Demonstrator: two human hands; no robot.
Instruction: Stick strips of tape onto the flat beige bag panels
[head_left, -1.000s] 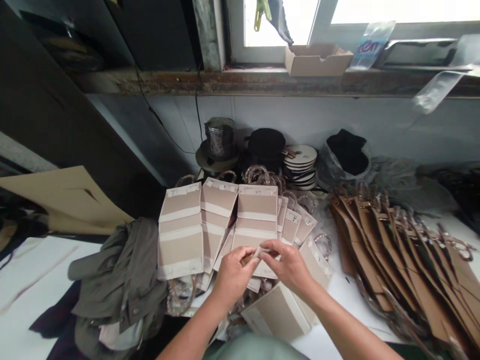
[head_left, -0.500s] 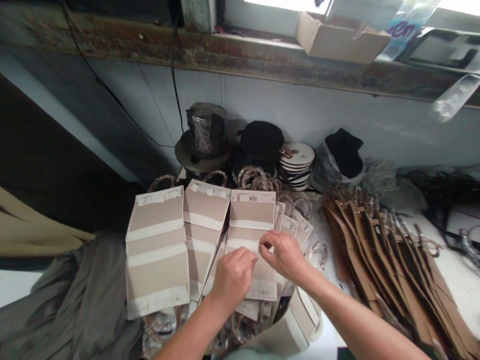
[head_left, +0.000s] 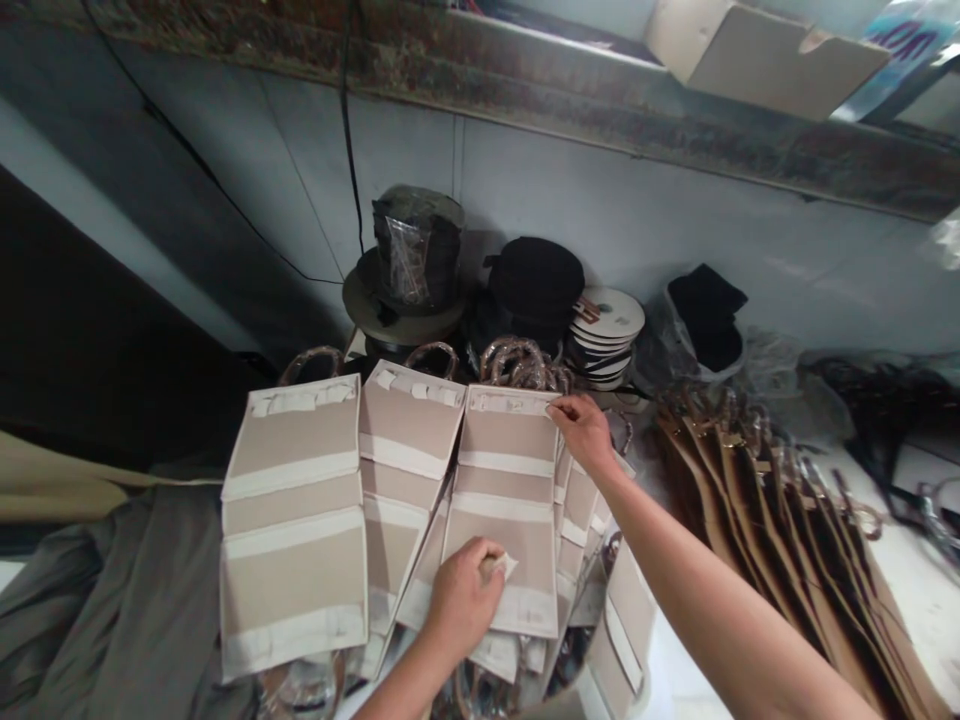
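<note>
My left hand (head_left: 469,590) is closed on a small white scrap (head_left: 506,567) that looks like paper or tape. It hovers over the lower part of a beige bag panel (head_left: 506,430) with pale crosswise bands. My right hand (head_left: 585,428) pinches at the top right corner of that panel, beside a white strip (head_left: 514,402) along its upper edge. Whether something thin is between those fingertips is hidden. Two similar panels lie to the left, a middle one (head_left: 409,425) and an outer one (head_left: 296,570). Plastic-wrapped handles (head_left: 517,360) stick out behind them.
Brown bag pieces (head_left: 780,540) stand in a row on the right. Behind are a wrapped black roll (head_left: 416,245), a black tape roll (head_left: 534,280) and stacked white spools (head_left: 606,335). Grey cloth (head_left: 142,610) hangs at left. A cardboard box (head_left: 772,60) sits on the ledge.
My right hand has moved up from the panel's middle to its top right corner. My left hand has shifted slightly down, and the white scrap now shows in it. The view has tilted down.
</note>
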